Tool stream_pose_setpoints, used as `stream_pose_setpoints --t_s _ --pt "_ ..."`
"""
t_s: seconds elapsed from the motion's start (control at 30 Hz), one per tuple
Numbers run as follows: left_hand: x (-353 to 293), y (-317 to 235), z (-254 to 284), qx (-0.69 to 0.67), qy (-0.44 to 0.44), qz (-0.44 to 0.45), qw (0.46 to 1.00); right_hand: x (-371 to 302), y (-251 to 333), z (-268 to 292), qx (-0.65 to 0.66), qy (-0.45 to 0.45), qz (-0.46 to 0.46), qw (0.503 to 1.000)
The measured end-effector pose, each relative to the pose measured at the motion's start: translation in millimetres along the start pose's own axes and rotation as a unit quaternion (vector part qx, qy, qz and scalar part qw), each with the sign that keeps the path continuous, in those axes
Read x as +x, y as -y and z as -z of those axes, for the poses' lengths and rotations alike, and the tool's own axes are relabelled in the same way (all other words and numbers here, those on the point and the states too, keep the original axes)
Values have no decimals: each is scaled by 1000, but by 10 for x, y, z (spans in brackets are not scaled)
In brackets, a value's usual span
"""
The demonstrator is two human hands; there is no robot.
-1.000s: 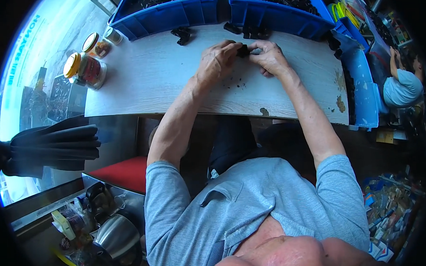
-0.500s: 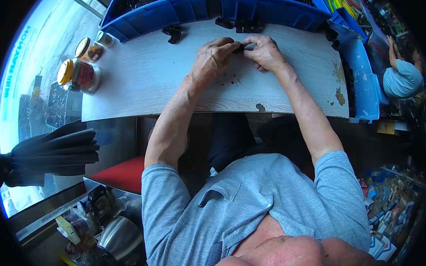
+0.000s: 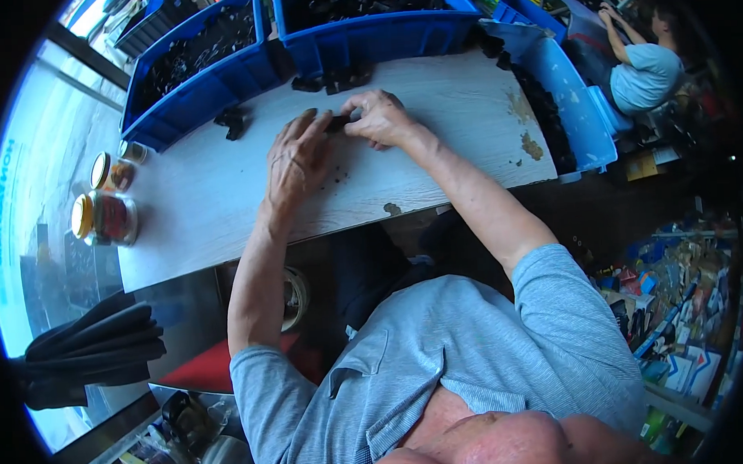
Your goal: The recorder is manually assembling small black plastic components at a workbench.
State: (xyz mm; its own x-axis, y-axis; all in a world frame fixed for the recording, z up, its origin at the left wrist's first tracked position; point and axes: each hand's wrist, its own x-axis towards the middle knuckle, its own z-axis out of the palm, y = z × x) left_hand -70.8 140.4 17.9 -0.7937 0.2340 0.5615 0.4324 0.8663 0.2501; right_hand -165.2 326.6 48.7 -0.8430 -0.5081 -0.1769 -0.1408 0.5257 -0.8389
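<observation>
Over the middle of the pale table, a small black part [image 3: 336, 124] sits between the fingertips of both my hands. My left hand [image 3: 295, 161] has its fingers bent against the part's left end; its thumb is mostly hidden. Thumb and index finger of my right hand [image 3: 380, 120] are closed around the other end. The part's exact kind is too small and dark to make out. Similar black pieces [image 3: 346, 78] lie just beyond my hands, and another black piece [image 3: 233, 121] lies to the left. Dark crumbs are scattered on the tabletop below my fingers.
A blue bin [image 3: 255, 70] and a second blue bin [image 3: 373, 32] of black parts line the far edge. At right stands a light-blue bin [image 3: 595, 134]. A yellow-lidded jar [image 3: 113, 219] and smaller jars are at left. Another person [image 3: 646, 71] works at far right.
The view has turned, so the table appears tilted and more of the bins shows. My left fingers have loosened and spread a little around the black part; my right hand still pinches it.
</observation>
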Motion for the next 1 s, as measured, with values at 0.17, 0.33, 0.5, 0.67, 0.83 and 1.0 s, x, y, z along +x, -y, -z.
stream_pose_setpoints --t_s 0.17,0.33,0.5,0.67,0.83,1.0 --pt "-22 32 -2 -12 -38 53 998 -258 -233 334 152 -12 -98 983" --pt "-9 -28 0 5 -3 62 998 -593 -777 1164 238 -165 -130 948" --pt "136 -283 -263 -105 -25 110 988 -752 -1501 2168 252 -420 -112 864" --pt "348 -578 -504 -93 -7 107 990 -487 -1513 2407 106 -492 -136 853" --pt "314 -582 -452 -12 38 59 997 233 -1465 2298 -67 -491 -85 865" --pt "391 -614 -479 -4 42 65 997 825 -1586 2460 -141 -417 -117 890"
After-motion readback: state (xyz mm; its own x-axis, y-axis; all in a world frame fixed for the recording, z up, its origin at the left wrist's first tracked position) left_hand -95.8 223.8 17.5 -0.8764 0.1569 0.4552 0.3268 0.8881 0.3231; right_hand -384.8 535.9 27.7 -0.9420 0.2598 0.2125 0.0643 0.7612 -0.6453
